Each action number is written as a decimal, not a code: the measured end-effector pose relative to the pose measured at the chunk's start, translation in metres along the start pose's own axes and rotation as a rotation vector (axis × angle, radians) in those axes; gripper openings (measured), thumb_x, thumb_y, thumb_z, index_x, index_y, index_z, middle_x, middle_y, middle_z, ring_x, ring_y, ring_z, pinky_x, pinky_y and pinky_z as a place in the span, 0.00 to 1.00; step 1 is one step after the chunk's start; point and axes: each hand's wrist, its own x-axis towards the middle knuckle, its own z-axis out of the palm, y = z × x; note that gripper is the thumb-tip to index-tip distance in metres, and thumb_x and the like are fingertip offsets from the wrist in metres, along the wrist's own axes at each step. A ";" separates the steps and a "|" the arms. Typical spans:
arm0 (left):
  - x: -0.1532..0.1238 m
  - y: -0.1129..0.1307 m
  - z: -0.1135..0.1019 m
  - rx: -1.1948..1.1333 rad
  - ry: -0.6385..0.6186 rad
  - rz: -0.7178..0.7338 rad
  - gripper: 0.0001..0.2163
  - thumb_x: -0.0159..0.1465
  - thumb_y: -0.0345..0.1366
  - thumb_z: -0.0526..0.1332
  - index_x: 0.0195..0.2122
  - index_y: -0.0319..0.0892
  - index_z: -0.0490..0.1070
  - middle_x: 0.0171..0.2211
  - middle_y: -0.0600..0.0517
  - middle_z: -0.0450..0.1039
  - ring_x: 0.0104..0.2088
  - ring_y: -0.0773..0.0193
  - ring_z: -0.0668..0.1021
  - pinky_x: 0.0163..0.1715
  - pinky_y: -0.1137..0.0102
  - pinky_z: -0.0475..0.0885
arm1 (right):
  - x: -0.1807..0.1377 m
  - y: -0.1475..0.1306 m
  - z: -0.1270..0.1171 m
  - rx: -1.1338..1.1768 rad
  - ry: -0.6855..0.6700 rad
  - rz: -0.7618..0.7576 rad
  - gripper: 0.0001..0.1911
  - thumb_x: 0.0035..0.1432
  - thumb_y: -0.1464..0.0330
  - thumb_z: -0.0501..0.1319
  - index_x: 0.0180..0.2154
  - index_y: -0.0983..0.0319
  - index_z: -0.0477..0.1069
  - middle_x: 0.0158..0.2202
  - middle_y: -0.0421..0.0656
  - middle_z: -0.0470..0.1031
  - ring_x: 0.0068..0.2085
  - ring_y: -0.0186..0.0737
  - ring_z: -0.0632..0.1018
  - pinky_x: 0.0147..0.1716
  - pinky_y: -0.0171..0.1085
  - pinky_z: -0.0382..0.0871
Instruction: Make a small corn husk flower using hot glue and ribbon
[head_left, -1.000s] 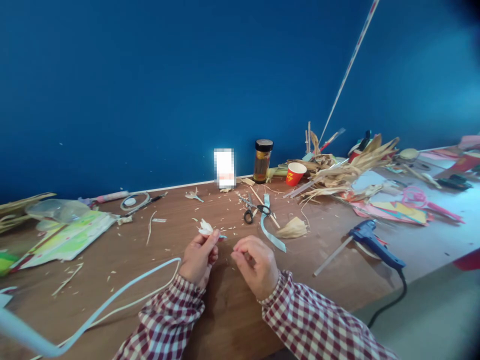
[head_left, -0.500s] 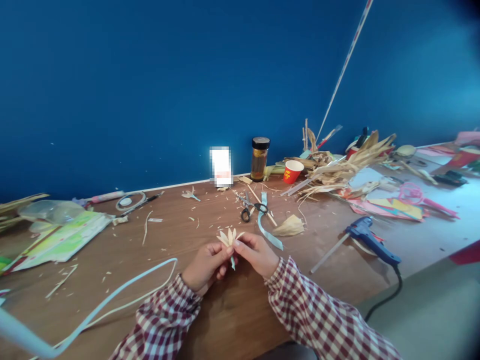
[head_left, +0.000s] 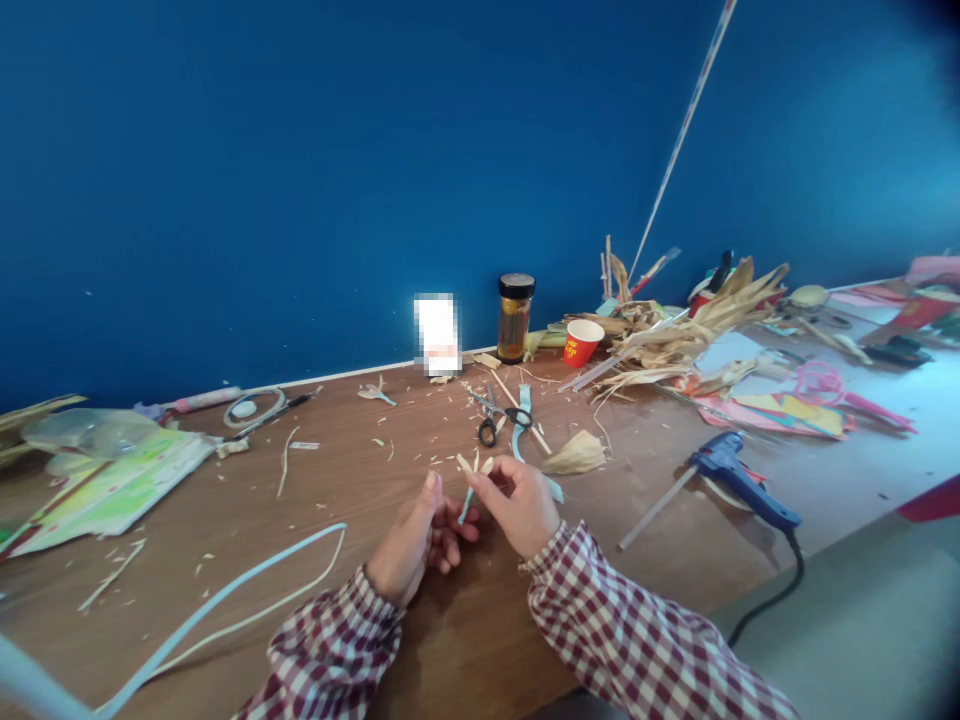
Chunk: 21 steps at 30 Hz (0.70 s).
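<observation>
My right hand (head_left: 523, 508) pinches a small flower with pale husk-like petals and a light blue stem (head_left: 466, 506) pointing down. Its thumb and forefinger close at the base of the petals and cover part of them. Just left of the stem is my left hand (head_left: 409, 540), thumb raised and fingers apart; whether a fingertip touches the stem I cannot tell. Beyond the hands lie scissors (head_left: 488, 430) with black handles and a light blue strip (head_left: 524, 398), partly behind my right hand. A dry husk piece (head_left: 576, 454) rests to the right.
A blue glue gun (head_left: 739, 478) with a glue stick lies at right, its cord hanging off the table edge. Along the wall stand a lidded jar (head_left: 514, 328) and a red paper cup (head_left: 582, 347), beside heaped dry husks (head_left: 660, 345). Another small flower (head_left: 377, 392) lies farther back.
My left hand has let go of the flower and opened, its thumb now lifted. The flower stays in my right hand, with its petals tipped slightly. The view has shifted a little.
</observation>
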 end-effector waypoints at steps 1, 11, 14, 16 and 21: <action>0.001 -0.001 0.000 0.032 0.010 0.019 0.26 0.51 0.58 0.54 0.26 0.36 0.72 0.21 0.48 0.73 0.14 0.73 0.67 0.12 0.78 0.60 | -0.001 -0.002 0.000 -0.036 0.021 -0.004 0.13 0.52 0.60 0.58 0.23 0.62 0.64 0.19 0.37 0.67 0.20 0.31 0.67 0.19 0.30 0.61; 0.002 -0.006 -0.002 0.412 0.206 0.317 0.13 0.52 0.45 0.60 0.21 0.40 0.73 0.13 0.53 0.68 0.14 0.67 0.69 0.16 0.75 0.62 | 0.001 0.004 0.005 0.150 -0.069 0.069 0.13 0.45 0.61 0.63 0.31 0.62 0.68 0.26 0.41 0.74 0.27 0.36 0.74 0.27 0.34 0.69; 0.000 -0.007 -0.002 0.505 0.228 0.415 0.11 0.54 0.43 0.60 0.22 0.41 0.74 0.14 0.52 0.69 0.16 0.66 0.70 0.18 0.74 0.62 | 0.001 0.008 0.003 0.147 -0.163 0.085 0.12 0.48 0.60 0.62 0.26 0.63 0.70 0.24 0.40 0.74 0.27 0.35 0.73 0.28 0.34 0.68; -0.001 -0.008 -0.001 0.533 0.229 0.444 0.11 0.54 0.43 0.59 0.23 0.41 0.74 0.15 0.52 0.70 0.17 0.65 0.71 0.19 0.74 0.63 | 0.001 0.009 0.001 0.116 -0.162 0.080 0.11 0.49 0.60 0.61 0.26 0.63 0.72 0.23 0.39 0.74 0.26 0.34 0.73 0.27 0.33 0.66; 0.002 -0.008 0.001 0.393 0.154 0.307 0.13 0.54 0.45 0.59 0.21 0.40 0.71 0.12 0.54 0.66 0.14 0.68 0.68 0.16 0.76 0.62 | 0.001 0.010 -0.001 0.089 -0.136 0.057 0.12 0.50 0.62 0.60 0.24 0.63 0.72 0.22 0.38 0.73 0.24 0.33 0.71 0.25 0.32 0.64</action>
